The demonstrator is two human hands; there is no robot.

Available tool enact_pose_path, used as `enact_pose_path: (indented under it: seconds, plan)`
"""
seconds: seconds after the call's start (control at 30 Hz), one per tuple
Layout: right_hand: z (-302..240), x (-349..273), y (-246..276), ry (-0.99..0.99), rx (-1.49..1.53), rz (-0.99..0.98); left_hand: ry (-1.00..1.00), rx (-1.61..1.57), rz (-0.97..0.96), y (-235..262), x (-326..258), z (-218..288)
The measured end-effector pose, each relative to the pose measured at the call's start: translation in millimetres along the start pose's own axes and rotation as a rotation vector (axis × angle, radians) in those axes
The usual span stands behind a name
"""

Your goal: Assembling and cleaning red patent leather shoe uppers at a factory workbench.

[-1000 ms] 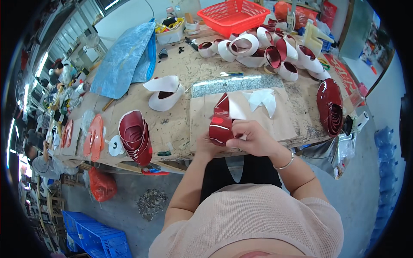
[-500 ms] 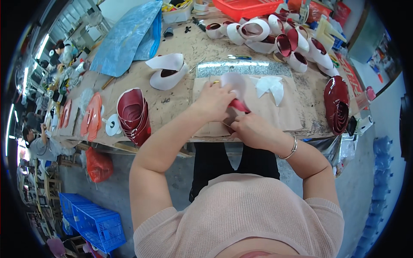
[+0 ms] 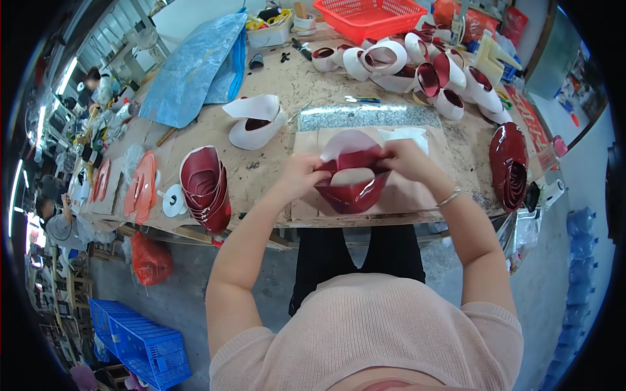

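Note:
A glossy dark red shoe upper with a pale lining is spread between my two hands, above the brown paper near the table's front edge. My left hand pinches its left edge, and my right hand grips the opposite edge. Its rounded toe part faces me, while a whitish flap stands up on the far side. Just behind my right hand lies a white cut piece, partly hidden by that hand.
Nested red uppers stand at the left and right. Several white-backed uppers pile up at the back, by a red basket. One white upper sits near a blue sheet. Blue crates stand on the floor.
My hands have moved apart to either side of the upper, which now turns its glossy red face toward me. Earlier they were close together over it, nearer the table's front edge.

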State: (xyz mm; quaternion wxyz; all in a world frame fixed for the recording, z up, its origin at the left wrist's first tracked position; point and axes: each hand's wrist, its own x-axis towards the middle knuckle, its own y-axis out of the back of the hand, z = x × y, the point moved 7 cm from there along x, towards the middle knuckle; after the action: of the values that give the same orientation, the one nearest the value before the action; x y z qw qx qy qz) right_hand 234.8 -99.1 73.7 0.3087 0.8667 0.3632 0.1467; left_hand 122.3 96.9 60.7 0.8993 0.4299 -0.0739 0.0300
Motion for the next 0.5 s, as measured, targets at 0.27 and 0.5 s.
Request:
enact_pose_path:
  seconds: [0.27,0.5]
  plan:
    - [-28,2,-21,0.368,-0.504,-0.009,0.262,0.058,0.015,2,-7,2]
    - [-9,23,-28,-0.037,-0.019,-0.182,0.186,-0.092,0.361,-14,-18,-31]
